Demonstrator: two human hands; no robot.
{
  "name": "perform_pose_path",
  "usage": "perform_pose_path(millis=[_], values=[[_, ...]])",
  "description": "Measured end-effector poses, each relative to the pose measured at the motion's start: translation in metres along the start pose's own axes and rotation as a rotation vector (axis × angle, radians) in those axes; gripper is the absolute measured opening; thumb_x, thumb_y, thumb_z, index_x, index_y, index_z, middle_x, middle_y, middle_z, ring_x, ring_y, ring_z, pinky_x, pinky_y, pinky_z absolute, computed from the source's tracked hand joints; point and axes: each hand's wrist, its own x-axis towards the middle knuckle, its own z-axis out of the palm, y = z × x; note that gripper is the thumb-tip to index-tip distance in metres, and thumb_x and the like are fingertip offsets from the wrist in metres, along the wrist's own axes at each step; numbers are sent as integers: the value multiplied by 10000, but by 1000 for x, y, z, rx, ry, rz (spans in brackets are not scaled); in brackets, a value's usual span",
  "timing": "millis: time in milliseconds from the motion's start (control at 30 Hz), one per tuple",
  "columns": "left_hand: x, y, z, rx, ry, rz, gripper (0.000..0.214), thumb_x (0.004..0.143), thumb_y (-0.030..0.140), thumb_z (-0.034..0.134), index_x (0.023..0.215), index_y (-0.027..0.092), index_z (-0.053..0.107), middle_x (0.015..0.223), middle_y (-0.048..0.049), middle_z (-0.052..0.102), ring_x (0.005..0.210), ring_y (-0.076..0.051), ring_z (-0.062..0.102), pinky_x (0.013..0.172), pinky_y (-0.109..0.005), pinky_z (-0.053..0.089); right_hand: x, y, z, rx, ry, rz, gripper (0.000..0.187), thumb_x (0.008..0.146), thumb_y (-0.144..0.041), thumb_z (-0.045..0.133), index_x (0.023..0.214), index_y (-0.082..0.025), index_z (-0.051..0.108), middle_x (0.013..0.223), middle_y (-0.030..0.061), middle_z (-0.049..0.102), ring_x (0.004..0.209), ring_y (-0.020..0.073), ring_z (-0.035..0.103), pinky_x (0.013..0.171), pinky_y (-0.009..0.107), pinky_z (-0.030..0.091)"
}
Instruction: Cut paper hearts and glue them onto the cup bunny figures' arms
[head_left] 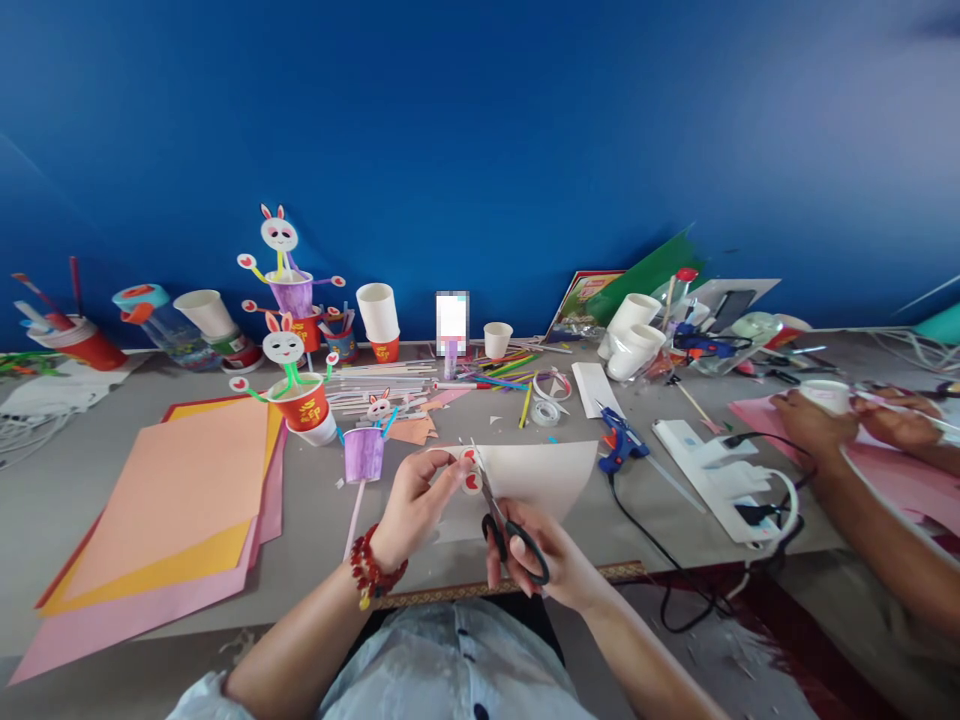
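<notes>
My left hand [421, 500] pinches a small white paper piece [472, 482] with red heart-like marks on it. In my right hand [546, 552] is a pair of black-handled scissors [491, 497], fingers through the loops, its blades pointing up beside the paper piece. A larger white sheet [544, 470] lies on the table under and behind both hands. Left of my left hand stands a purple paper cup [364, 455] with a small rabbit face and a pink straw below it. Behind it are a red cup rabbit figure [304, 405] and a taller rabbit figure [290, 293].
Stacked coloured paper [180, 490] covers the left side. A blue glue gun [621, 440], its cord and a white power strip [712, 485] lie on the right. Pencils and a tape roll [545, 412] are scattered behind. At far right, another person's hands [817, 420] hold a white cup.
</notes>
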Motion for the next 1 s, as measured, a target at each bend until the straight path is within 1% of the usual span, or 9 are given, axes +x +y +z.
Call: perform_pose_path(millis=[133,300,433,567,667,800,900,1000], values=[[0,5,-2,48,-4,10,438,928,493,556,667,159,666,602,-5,594,585,-127,487,585,-245,365,0,3,-1,-25,17,-3,611,784,-764,599,879,-168,509,611,22,664,356,47,403,325,159,272],[1,8,-3,75,-16,31,425,934,473,555,671,162,679,621,-10,617,595,-129,505,589,-246,374,0,4,-1,-61,19,-15,598,792,-761,592,869,-174,500,582,14,662,337,43,378,318,157,266],[2,8,-4,92,-31,38,423,939,475,543,687,165,682,651,-20,641,607,-135,523,579,-246,370,0,1,0,-70,25,-15,610,778,-780,587,851,-182,494,554,-2,641,331,44,364,319,164,261],[3,8,-5,107,-35,38,432,939,477,540,674,164,674,634,-13,624,590,-131,509,573,-244,364,0,-3,2,-98,43,-10,623,753,-798,596,819,-187,491,528,-14,612,340,51,362,335,176,251],[4,10,-6,127,-38,40,418,937,455,550,662,163,667,612,-8,607,576,-127,495,559,-242,354,1,-5,2,-121,54,-5,622,753,-799,594,812,-187,496,524,-14,596,368,66,383,369,194,246],[5,14,-7,168,-49,44,405,939,442,553,675,163,680,590,-5,591,564,-126,480,548,-245,345,1,-3,1,-123,52,-20,619,743,-798,609,790,-191,495,525,-17,573,427,96,452,438,220,261],[6,16,-7,167,-56,43,406,940,452,552,689,162,685,619,-15,612,595,-135,510,580,-249,369,2,-1,0,-106,59,-20,622,736,-796,618,791,-189,499,518,-29,557,422,95,446,448,222,248],[7,16,-6,114,-54,18,404,929,469,567,694,157,674,661,-19,626,630,-137,524,606,-246,380,1,0,-1,-110,62,-22,618,739,-792,619,792,-187,506,520,-25,566,419,94,437,450,228,241]])
